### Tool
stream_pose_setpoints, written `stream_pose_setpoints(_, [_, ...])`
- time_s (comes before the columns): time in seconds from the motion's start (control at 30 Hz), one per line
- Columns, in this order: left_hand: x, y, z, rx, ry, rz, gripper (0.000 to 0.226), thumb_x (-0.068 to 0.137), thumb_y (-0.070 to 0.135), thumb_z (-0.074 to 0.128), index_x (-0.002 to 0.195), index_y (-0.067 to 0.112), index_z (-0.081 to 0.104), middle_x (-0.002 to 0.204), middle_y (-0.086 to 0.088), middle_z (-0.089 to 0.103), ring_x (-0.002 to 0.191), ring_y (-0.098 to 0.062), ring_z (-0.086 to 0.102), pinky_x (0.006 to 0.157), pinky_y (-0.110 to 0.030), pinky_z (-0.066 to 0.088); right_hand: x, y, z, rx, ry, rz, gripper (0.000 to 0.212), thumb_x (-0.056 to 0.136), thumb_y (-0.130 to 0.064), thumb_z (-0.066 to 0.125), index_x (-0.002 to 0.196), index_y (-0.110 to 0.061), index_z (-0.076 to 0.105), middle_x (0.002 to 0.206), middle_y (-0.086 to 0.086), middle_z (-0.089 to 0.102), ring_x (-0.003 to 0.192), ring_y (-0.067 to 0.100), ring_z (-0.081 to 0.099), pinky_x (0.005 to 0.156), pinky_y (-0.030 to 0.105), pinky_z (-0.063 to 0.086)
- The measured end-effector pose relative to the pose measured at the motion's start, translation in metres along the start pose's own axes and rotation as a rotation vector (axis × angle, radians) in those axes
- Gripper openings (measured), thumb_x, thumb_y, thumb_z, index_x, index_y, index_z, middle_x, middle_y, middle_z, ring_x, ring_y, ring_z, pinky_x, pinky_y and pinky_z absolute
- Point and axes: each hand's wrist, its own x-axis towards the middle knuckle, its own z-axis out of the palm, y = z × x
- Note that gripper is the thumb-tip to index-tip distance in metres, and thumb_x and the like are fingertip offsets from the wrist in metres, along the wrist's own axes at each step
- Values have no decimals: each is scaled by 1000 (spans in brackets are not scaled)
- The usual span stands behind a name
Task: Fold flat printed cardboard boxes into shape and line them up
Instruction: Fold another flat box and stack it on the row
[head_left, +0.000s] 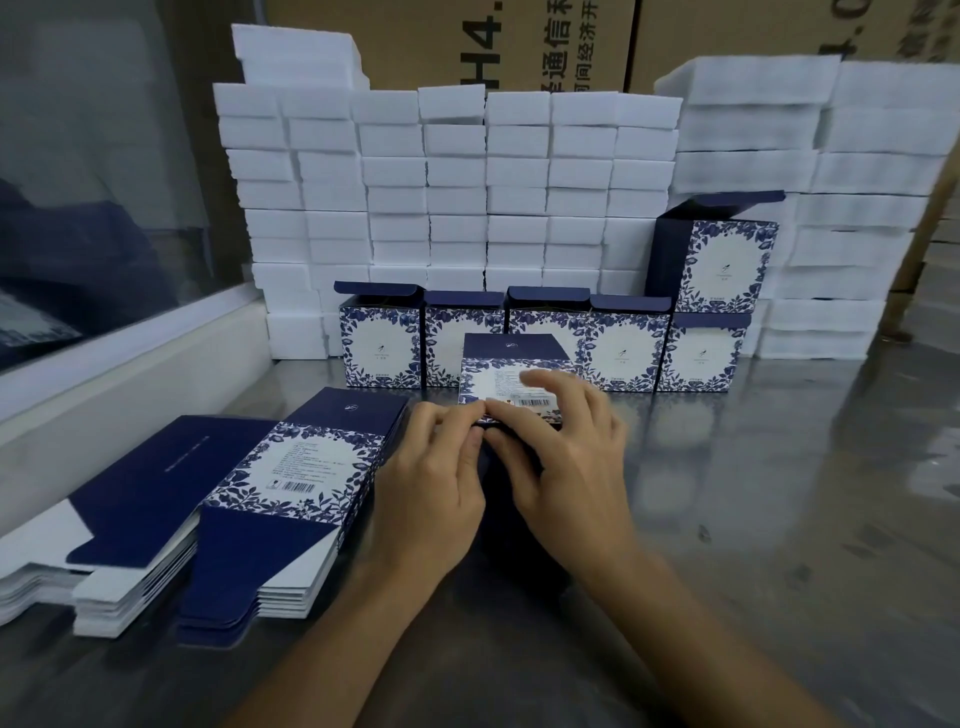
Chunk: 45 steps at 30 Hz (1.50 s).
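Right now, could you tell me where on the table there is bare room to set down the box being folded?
The metal table is bare right of the right hand, in front of the row of folded boxes. It is crowded at the left, where the flat box stacks lie, and along the back, where foam blocks stand.

1. Left hand (436, 483) palm down, fingers bent, thumb tip pressed close to the other hand.
2. Right hand (561, 452) palm down, fingers spread wide, a bit blurry.
3. Both hands touching at the fingertips, pinching the same dark edge.
4. 2 bare forearms reaching up from the bottom.
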Motion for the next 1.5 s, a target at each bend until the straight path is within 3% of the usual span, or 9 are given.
stream_pose_setpoints(0.17, [2,5,-2,-3,11,-31,28,98,27,46,110,15,69,95,-2,58,72,-21,60,55,-35,51,0,1,3,24,62,14,12,90,-25,68,99,-28,77,104,-7,67,100,24,59,85,51,43])
stream_pose_setpoints(0.4, [3,7,-3,-37,30,-93,24,95,20,51,110,12,69,94,-1,58,73,-19,58,59,-35,49,-5,10,8,1,62,39,23,95,-32,56,108,-24,74,116,1,64,109,27,57,86,44,43])
stream_pose_setpoints(0.7, [3,5,-2,-72,3,-129,22,97,23,51,111,15,66,97,2,55,77,-16,58,62,-37,51,-1,21,9,158,81,87,13,91,-19,66,99,-14,74,113,8,60,96,26,59,82,44,47])
stream_pose_setpoints(0.93, [4,0,-2,-93,22,-195,17,97,17,57,112,17,67,101,0,54,81,-17,57,68,-37,51,-6,31,6,321,23,280,18,98,-11,60,115,-10,67,126,2,62,118,13,55,96,17,42])
stream_pose_setpoints(1.0, [4,-1,-2,-91,22,-192,18,98,19,56,112,17,67,101,0,54,81,-16,57,68,-36,51,-5,34,7,357,18,318,16,98,-10,60,113,-11,67,117,-4,65,112,9,59,93,25,46])
stream_pose_setpoints(1.13, [3,-2,0,-113,23,-192,27,95,31,48,112,19,66,100,3,53,78,-8,54,67,-32,49,-2,38,7,390,72,298,10,94,-5,64,101,-10,70,100,-28,55,95,-18,53,83,8,42])
stream_pose_setpoints(1.27, [0,-9,4,-112,7,-190,27,92,35,52,116,27,59,102,8,52,83,-3,52,68,-24,43,-2,42,8,421,78,304,11,94,-9,67,100,-16,72,98,-24,60,93,-11,58,80,23,51])
stream_pose_setpoints(1.37, [-6,-19,7,-143,-87,-269,49,86,31,66,129,38,43,122,11,55,102,0,52,83,-27,45,-4,43,7,452,42,361,17,95,-16,67,109,-26,69,104,-21,64,95,1,62,80,36,56])
stream_pose_setpoints(1.5, [-9,-30,8,-164,-182,-486,75,79,37,76,136,45,28,130,9,57,114,-16,58,91,-41,50,-8,47,8,494,-146,418,56,88,-26,75,133,-45,48,114,-31,56,101,-2,61,79,31,59])
